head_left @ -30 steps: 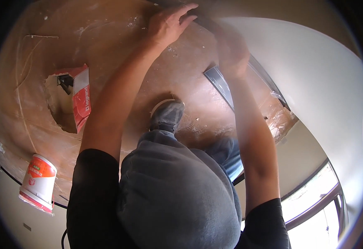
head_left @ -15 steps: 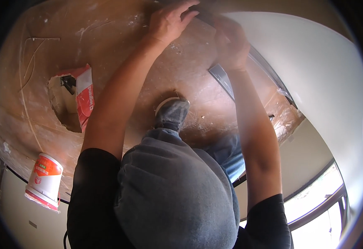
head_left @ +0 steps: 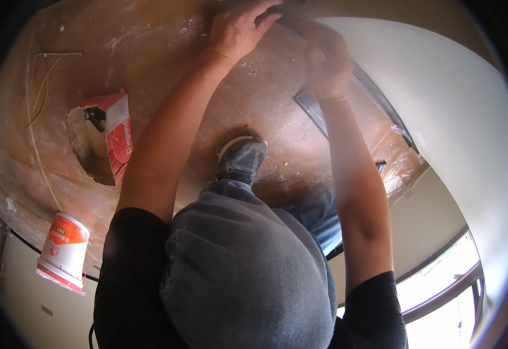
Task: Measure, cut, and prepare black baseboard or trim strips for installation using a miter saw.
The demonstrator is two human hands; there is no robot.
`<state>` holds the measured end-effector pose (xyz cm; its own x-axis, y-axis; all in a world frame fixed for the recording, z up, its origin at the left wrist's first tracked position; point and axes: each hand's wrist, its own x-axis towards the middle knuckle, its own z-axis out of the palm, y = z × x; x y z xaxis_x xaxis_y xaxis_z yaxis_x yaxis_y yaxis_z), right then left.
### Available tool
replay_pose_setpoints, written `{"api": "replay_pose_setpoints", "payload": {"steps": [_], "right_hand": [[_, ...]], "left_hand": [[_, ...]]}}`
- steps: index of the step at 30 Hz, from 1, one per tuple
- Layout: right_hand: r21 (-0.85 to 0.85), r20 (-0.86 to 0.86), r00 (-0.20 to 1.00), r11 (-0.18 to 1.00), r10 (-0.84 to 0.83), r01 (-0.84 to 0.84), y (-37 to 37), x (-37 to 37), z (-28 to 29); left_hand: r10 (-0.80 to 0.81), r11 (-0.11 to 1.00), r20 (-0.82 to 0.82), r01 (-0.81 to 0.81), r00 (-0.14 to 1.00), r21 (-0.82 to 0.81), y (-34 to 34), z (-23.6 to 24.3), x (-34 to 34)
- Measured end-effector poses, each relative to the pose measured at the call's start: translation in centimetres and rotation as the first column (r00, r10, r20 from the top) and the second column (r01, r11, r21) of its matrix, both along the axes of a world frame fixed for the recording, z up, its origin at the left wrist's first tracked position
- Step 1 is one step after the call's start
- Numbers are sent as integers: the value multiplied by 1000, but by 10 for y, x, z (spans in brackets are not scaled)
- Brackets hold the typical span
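At the far edge of the view my left hand (head_left: 239,30) reaches over the brown floor covering (head_left: 190,75), its thumb and forefinger apart. Its fingertips come close to a dark, hazy area at the foot of the pale wall (head_left: 417,75). My right hand (head_left: 328,64) is curled closed to the right of it, against the base of that wall. Haze blurs the right fingers, and what they hold cannot be made out. Beside my right wrist lies a flat grey strip (head_left: 311,109), partly covered by the forearm. A dark skirting strip (head_left: 382,104) runs along the wall's foot.
A torn red and white carton (head_left: 117,131) lies left of my left forearm. Farther left stands a white and orange bucket (head_left: 65,244). My shoe (head_left: 243,157) rests on the floor between my arms. Bright window panes (head_left: 440,291) show at lower right.
Both hands stay in nearly the same place. The right hand has shifted very slightly to the right, and the view has moved a little.
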<state>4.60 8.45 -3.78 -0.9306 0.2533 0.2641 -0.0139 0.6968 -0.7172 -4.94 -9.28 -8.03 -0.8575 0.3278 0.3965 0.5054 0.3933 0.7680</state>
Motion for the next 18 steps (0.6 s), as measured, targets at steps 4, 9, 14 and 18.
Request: {"api": "replay_pose_setpoints", "payload": {"steps": [4,9,14,18], "right_hand": [[43,-49,999,999,7,-5,1,-1,-3],[-16,-20,1000,1000,8,-8,0,0,-1],[-64,46,999,998,-23,26,-2,-1,2],[-49,-59,998,999,-2,-1,1,-1,-4]], "left_hand": [[-12,1000,16,12,1000,-1,0,2,-1],[2,999,27,-1,1000,-36,0,2,0],[-2,1000,7,2,1000,-31,-1,2,-1],[-7,999,6,8,1000,-42,0,1,-1]]}}
